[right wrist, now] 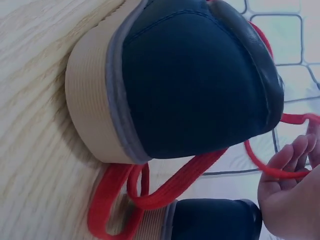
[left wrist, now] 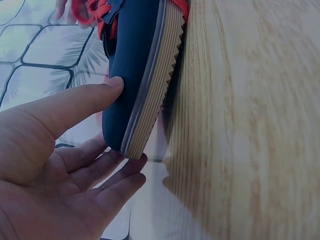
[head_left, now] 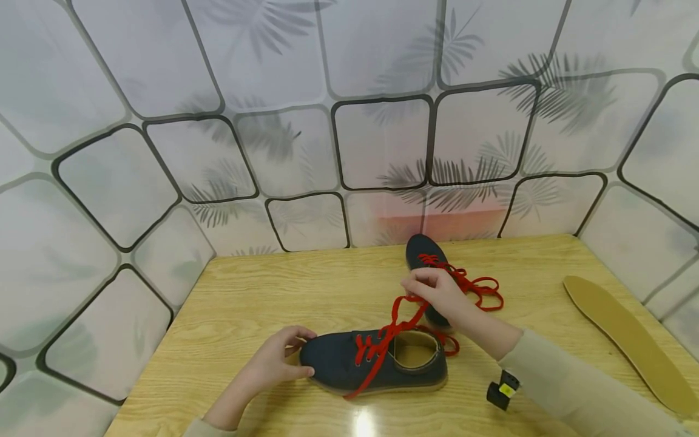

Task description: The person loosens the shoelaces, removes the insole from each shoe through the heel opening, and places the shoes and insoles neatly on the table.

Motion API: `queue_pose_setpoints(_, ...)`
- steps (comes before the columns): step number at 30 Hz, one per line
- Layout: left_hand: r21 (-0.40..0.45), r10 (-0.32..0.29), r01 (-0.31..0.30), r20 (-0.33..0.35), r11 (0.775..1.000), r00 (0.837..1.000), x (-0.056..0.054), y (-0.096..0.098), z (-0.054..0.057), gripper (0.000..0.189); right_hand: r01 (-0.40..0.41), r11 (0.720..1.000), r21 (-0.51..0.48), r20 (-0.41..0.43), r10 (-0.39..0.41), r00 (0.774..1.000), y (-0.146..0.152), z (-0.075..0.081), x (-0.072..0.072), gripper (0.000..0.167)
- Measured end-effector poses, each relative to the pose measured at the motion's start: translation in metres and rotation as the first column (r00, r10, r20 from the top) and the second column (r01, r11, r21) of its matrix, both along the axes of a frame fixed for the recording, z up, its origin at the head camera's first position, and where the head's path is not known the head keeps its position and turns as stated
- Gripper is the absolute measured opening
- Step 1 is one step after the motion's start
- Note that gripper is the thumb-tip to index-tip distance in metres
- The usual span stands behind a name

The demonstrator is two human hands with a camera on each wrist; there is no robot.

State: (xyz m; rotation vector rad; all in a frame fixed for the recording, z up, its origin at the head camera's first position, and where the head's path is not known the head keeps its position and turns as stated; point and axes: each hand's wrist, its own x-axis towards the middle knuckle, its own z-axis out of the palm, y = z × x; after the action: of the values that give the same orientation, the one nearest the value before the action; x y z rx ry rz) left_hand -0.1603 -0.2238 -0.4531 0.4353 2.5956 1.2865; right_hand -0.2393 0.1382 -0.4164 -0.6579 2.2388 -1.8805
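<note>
A navy shoe with a tan sole lies on its sole on the wooden table, toe to the left. My left hand holds its toe, thumb on the near side and fingers around the far side; the left wrist view shows the thumb tip on the navy upper. Above the shoe's opening, my right hand pinches a red shoelace, raising it in a loop. In the right wrist view the lace runs past the shoe's heel to the curled fingers. Another lace end hangs over the near side.
Behind, partly hidden by my right hand, lies a second navy shoe with loose red laces. A tan insole lies at the table's right side. Patterned fabric walls border the table. A small black device sits at my right wrist.
</note>
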Motion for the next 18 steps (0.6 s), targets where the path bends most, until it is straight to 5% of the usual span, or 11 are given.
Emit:
queue_pose_setpoints(8,-0.001,-0.004,0.004,-0.003,1.0,1.0,-0.0006,-0.0003,-0.0007,0.054,-0.072,0.984,0.163,-0.204,0.105,0.973,-0.006,-0.0051,0.0052,0.01)
queue_pose_setpoints(18,-0.002,-0.002,0.002,0.003,1.0,1.0,-0.001,-0.0003,-0.0006,0.055,-0.275,0.924,0.265,-0.269,0.345,0.9,-0.0052,-0.0097,0.0056,0.006)
